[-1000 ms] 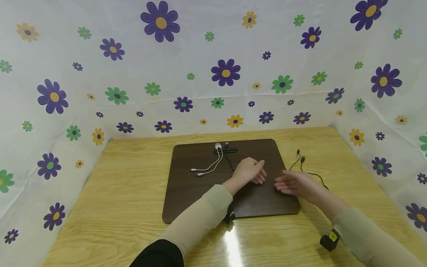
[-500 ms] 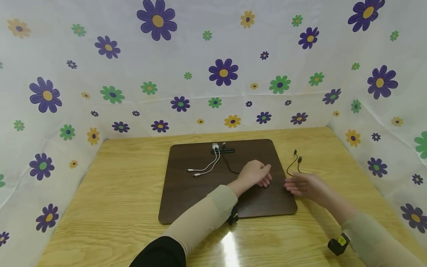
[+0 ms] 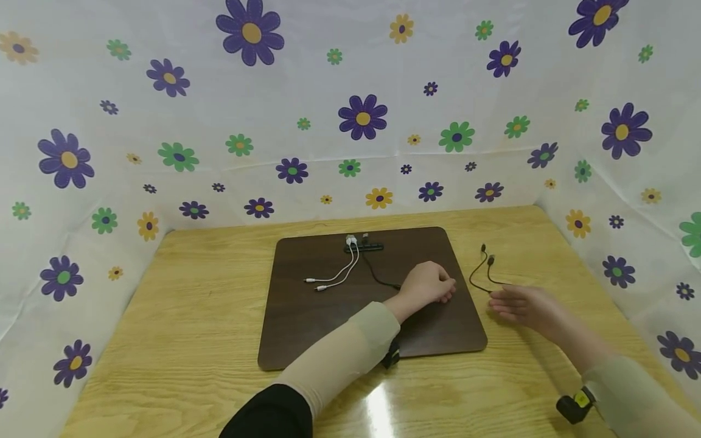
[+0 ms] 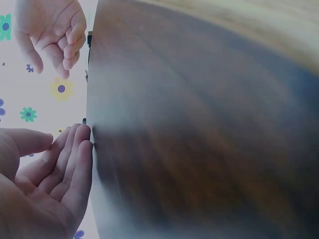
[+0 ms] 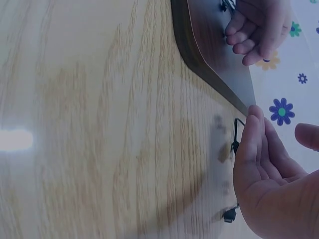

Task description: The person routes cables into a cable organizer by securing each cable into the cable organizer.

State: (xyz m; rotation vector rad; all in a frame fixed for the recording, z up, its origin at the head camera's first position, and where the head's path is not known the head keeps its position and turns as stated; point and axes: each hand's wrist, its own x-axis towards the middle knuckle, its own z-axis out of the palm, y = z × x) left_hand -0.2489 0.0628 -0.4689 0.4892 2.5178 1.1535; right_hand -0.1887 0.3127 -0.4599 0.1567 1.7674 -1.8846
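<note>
My left hand hovers low over or rests on the right part of a dark brown board; I cannot tell which. Its fingers are loosely bent, with nothing between them in the left wrist view. A black cable runs from a black USB hub towards that hand, which hides its far part. Two white cables are plugged into the hub, their free ends lying on the board. Right of the board, my right hand is extended with straight fingers, beside a thin black cable on the table.
The board lies on a light wood-grain table. White cloth with printed flowers encloses the table at the back and sides. A wrist camera sits on the right forearm.
Both hands have moved to the right, the right hand from over the board's edge to the table beside it. More of the hub's black cable now shows. The view has shifted slightly.
</note>
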